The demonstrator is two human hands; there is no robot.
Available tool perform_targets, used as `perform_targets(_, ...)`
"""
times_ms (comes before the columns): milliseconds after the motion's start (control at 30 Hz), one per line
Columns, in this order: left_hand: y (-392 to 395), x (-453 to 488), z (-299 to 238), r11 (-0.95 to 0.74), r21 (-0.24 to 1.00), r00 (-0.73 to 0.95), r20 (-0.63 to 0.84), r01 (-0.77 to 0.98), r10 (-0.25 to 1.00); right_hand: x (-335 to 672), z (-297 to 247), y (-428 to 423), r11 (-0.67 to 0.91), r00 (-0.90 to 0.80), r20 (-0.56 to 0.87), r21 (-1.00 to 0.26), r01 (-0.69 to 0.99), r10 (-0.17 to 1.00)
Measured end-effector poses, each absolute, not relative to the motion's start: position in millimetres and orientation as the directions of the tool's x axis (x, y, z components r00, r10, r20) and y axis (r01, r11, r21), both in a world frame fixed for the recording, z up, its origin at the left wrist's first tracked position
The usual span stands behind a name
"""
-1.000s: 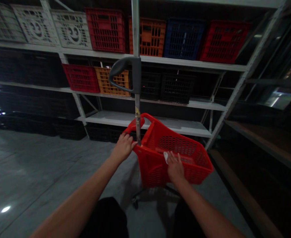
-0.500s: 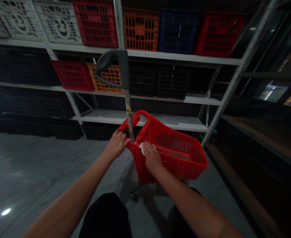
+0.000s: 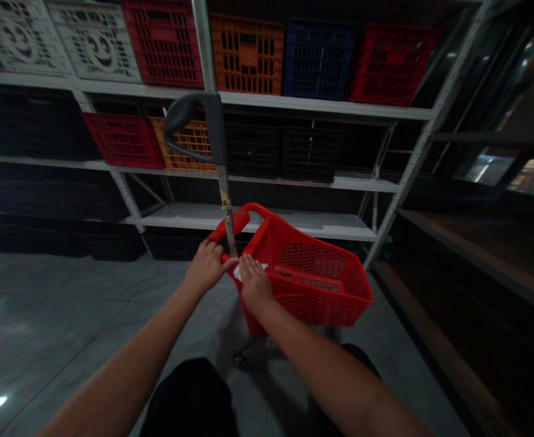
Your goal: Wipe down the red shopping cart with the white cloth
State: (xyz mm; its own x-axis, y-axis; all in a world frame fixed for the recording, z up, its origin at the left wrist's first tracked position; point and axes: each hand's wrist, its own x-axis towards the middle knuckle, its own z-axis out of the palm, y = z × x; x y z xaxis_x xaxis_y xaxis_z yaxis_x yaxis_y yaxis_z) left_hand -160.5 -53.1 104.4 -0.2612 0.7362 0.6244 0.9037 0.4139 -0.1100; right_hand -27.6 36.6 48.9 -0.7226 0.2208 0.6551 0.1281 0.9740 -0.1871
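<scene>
A red plastic shopping cart (image 3: 321,291) with perforated basket walls stands on the floor in front of me. My left hand (image 3: 207,265) is closed around the near end of its red handle bar. My right hand (image 3: 254,282) presses a white cloth or tissue (image 3: 237,272) onto the cart's near top rim, close beside my left hand. Parts of the white piece show at both sides of the fingers; the rest is hidden under them. A metal pole (image 3: 229,221) with a grey loop handle (image 3: 214,124) rises from the cart's handle end.
Behind the cart runs a white metal shelf rack (image 3: 353,227). It carries an orange crate (image 3: 248,57), a blue crate (image 3: 319,60), red crates, white crates with smiling faces, and black ones. On the right stands a dark shelf unit (image 3: 476,249).
My right hand has slid left along the rim with the white piece, closer to my left hand. My left hand keeps its grip. The whole view has shifted slightly.
</scene>
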Motion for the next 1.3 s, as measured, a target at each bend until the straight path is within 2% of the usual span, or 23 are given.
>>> perform_targets(100,-57,-171,106,0.403,-0.104,-0.259,0.617,0.909,0.743,3,32,64,0.978,-0.764,0.612,-0.129,0.162,0.207)
perform_targets(300,-62,-202,105,0.405,-0.131,-0.263,0.577,0.905,0.774,153,-36,157,0.912,-0.759,0.556,0.002,0.409,0.339)
perform_targets(400,-62,-214,105,0.404,-0.142,-0.264,0.560,0.904,0.786,200,-51,179,0.853,-0.703,0.570,0.008,0.522,0.425)
perform_targets(467,-61,-217,106,0.398,-0.116,-0.270,0.563,0.910,0.781,197,-51,174,0.836,-0.682,0.567,-0.020,0.549,0.462)
perform_targets(633,-60,-214,106,0.416,-0.016,-0.329,0.584,0.909,0.742,91,-19,116,0.902,-0.741,0.529,-0.132,0.410,0.414)
perform_targets(767,-62,-216,107,0.437,-0.066,-0.323,0.576,0.897,0.751,22,5,80,0.929,-0.758,0.538,-0.210,0.304,0.369)
perform_targets(933,-68,-228,110,0.455,-0.127,-0.318,0.552,0.881,0.771,64,-10,109,0.968,-0.795,0.556,-0.082,0.238,0.243)
perform_targets(1033,-68,-236,106,0.501,-0.034,-0.385,0.597,0.865,0.704,128,-30,146,0.955,-0.800,0.544,-0.009,0.296,0.253)
perform_targets(1167,-63,-228,84,0.572,0.222,-0.543,0.687,0.790,0.483,191,-44,180,0.921,-0.809,0.485,0.018,0.389,0.333)
perform_targets(1233,-57,-212,67,0.599,0.359,-0.652,0.651,0.716,0.389,199,-48,183,0.915,-0.809,0.472,0.011,0.403,0.351)
perform_targets(1267,-52,-200,58,0.601,0.411,-0.695,0.616,0.685,0.371,197,-49,182,0.915,-0.804,0.479,0.002,0.403,0.353)
perform_targets(1300,-46,-186,47,0.583,0.429,-0.705,0.582,0.690,0.405,192,-51,178,0.917,-0.796,0.493,-0.009,0.398,0.350)
